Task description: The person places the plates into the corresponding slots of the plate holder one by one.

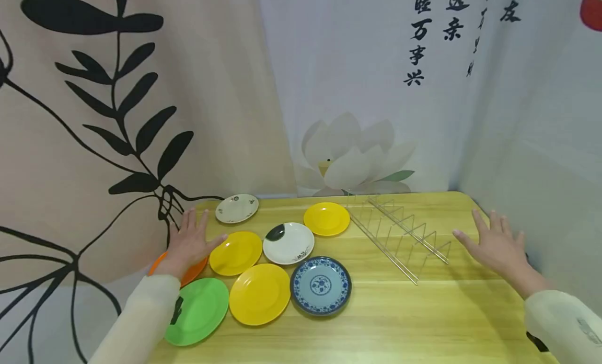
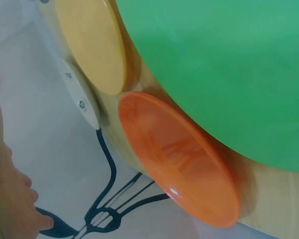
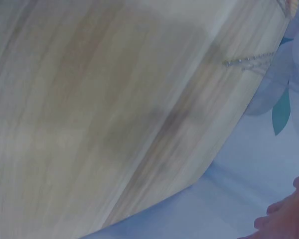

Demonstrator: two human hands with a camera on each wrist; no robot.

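My left hand [image 1: 187, 243] hovers with spread fingers over the left table edge, partly covering an orange plate [image 2: 179, 159]. Close around it are a green plate [image 1: 199, 311] and a yellow plate [image 1: 236, 253]. Another yellow plate [image 1: 260, 294] lies beside a blue patterned plate [image 1: 321, 285]. Behind these are a white plate with a dark leaf mark [image 1: 291, 246], a smaller yellow plate [image 1: 326, 218] and a small white floral plate [image 1: 237, 208]. On the right, my right hand [image 1: 499, 246] is raised, fingers apart and holding nothing, nearest a wire rack [image 1: 395, 233].
The plates and rack share a light wooden table [image 1: 423, 322]. A curtain [image 1: 226, 92] printed with black leaves hangs behind and to the left. A pale cloth [image 1: 531, 144] hangs along the right edge.
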